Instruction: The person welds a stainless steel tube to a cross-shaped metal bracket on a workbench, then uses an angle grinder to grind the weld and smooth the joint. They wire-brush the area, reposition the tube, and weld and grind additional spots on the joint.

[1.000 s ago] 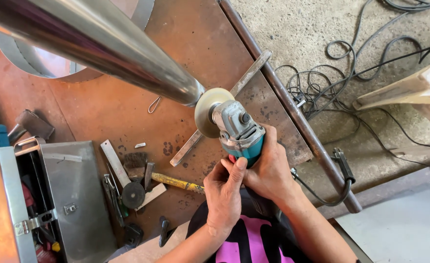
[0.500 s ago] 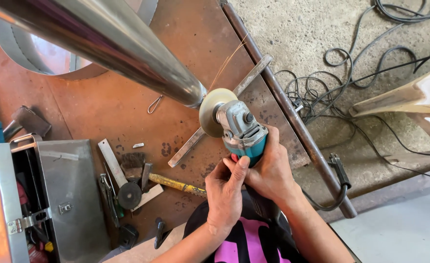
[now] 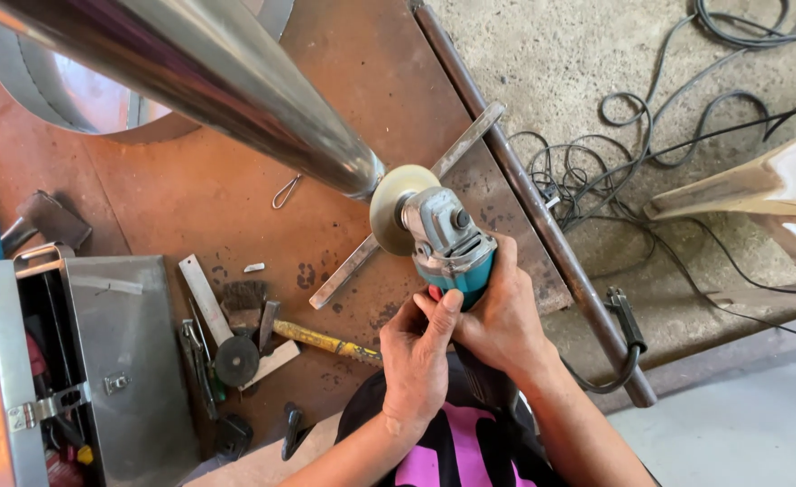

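A dented steel toolbox (image 3: 118, 361) is sitting open at the left of the rusty brown surface (image 3: 190, 198), while a polished, tapering steel pipe (image 3: 217, 81) is slanting down to the pale round disc of a teal-and-grey angle grinder (image 3: 443, 239). The left hand (image 3: 416, 361) and right hand (image 3: 506, 316) are both gripping the grinder's body. Since the earlier frame, the disc is staying pressed at the pipe's end, barely shifted.

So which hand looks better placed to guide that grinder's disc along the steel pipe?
Probably the right hand: it wraps the angle grinder body just behind the disc, which sits at the pipe end. The left hand only grips the rear.
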